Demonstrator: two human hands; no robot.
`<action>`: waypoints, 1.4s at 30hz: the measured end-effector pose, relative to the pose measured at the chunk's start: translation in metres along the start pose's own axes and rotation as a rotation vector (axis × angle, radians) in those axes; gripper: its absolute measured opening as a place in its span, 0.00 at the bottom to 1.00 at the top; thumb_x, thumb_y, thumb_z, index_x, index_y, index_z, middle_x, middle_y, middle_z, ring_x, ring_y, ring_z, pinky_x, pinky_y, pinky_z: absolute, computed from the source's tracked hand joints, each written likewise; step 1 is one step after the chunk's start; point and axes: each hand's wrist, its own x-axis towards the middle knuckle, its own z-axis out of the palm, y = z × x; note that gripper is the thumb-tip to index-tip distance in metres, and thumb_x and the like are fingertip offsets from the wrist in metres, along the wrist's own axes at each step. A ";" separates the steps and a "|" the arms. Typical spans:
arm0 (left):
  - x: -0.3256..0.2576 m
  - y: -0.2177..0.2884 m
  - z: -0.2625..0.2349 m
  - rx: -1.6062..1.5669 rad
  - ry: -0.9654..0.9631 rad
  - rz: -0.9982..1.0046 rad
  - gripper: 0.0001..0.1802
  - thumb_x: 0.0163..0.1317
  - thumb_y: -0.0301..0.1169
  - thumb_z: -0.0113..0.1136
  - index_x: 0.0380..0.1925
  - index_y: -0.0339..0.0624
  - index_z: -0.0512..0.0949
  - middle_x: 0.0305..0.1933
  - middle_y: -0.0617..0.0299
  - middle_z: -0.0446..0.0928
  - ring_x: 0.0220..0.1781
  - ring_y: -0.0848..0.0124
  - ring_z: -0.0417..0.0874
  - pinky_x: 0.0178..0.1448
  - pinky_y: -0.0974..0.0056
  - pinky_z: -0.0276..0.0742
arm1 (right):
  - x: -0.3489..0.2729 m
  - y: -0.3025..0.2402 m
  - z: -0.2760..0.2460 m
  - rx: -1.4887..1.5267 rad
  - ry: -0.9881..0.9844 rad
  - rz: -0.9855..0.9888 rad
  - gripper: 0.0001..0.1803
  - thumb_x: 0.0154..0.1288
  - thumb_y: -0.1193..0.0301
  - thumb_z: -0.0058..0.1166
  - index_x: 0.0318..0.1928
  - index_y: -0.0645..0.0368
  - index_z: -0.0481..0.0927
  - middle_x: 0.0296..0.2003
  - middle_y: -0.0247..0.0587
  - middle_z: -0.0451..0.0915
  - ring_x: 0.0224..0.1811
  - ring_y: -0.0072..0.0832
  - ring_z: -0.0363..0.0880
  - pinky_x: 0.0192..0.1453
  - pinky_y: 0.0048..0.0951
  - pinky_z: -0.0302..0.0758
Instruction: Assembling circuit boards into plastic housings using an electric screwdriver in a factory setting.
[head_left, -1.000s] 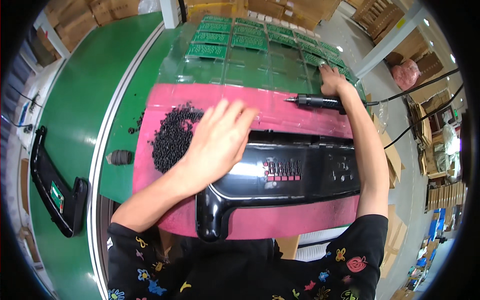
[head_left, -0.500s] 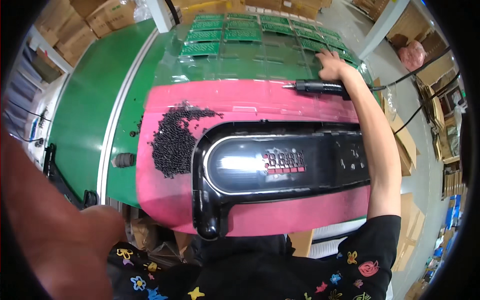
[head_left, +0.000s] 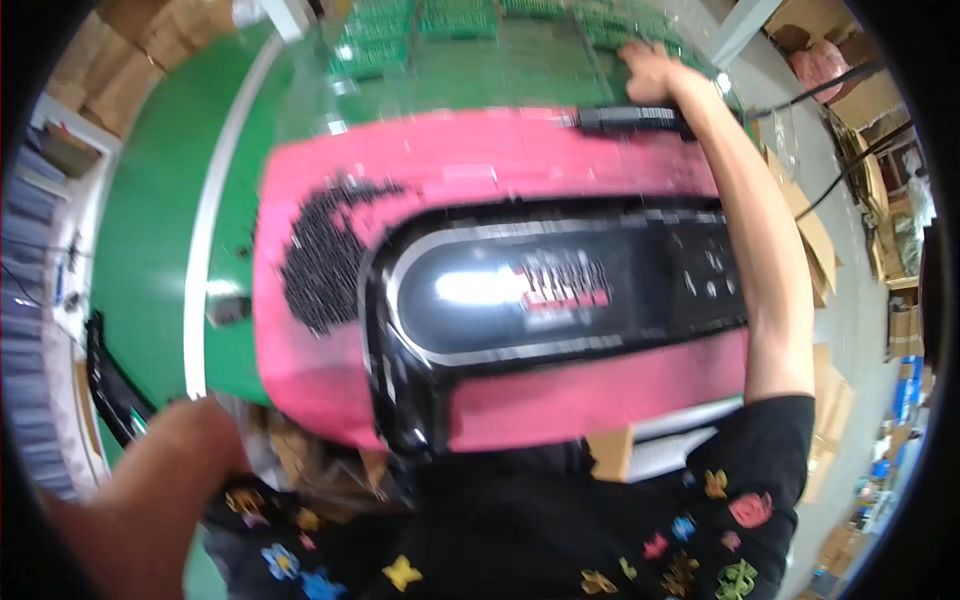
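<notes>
My right hand (head_left: 652, 72) reaches to the far right over a clear plastic tray (head_left: 480, 95) with green circuit boards (head_left: 456, 18) in its pockets. Its fingers look apart beside a board, though motion smears them. Just nearer than this hand, a black electric screwdriver (head_left: 628, 120) lies with its tip to the left. A glossy black plastic panel (head_left: 400, 385) with digit-shaped cutouts lies on the pink mat (head_left: 590, 385), partly under my right forearm. My left arm (head_left: 185, 450) is bent at the lower left; its hand lies outside the picture.
Many small black parts (head_left: 322, 265) lie heaped on the mat left of the panel. The green table (head_left: 150, 190) carries a white strip and a small dark roll (head_left: 230, 311). Cardboard boxes (head_left: 190, 35) stand at the far left. A black cable (head_left: 800, 100) runs off to the right.
The whole view has shifted, so the table's contents appear higher and slightly left. My left arm has moved lower in the picture. My right hand stays over the same part of the tray.
</notes>
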 end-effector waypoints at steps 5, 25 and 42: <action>-0.043 -0.036 0.069 0.153 0.185 0.481 0.22 0.61 0.36 0.60 0.56 0.50 0.76 0.55 0.59 0.76 0.52 0.64 0.75 0.58 0.54 0.68 | -0.033 0.000 0.043 0.017 -0.007 0.012 0.47 0.51 0.64 0.57 0.74 0.59 0.57 0.75 0.56 0.54 0.80 0.51 0.47 0.82 0.48 0.47; -0.007 -0.017 0.089 0.060 0.308 0.376 0.17 0.68 0.36 0.50 0.55 0.56 0.78 0.61 0.63 0.77 0.56 0.68 0.74 0.60 0.55 0.66 | 0.003 -0.006 0.022 -0.281 0.520 -0.016 0.37 0.56 0.75 0.59 0.68 0.58 0.66 0.69 0.37 0.67 0.73 0.35 0.62 0.72 0.42 0.63; 0.012 -0.133 0.287 0.487 -0.534 -0.149 0.40 0.41 0.27 0.73 0.60 0.40 0.74 0.55 0.58 0.78 0.58 0.57 0.76 0.60 0.55 0.71 | -0.226 -0.126 -0.031 0.858 0.748 -0.634 0.21 0.61 0.90 0.50 0.54 0.62 0.77 0.41 0.48 0.82 0.45 0.43 0.82 0.51 0.35 0.77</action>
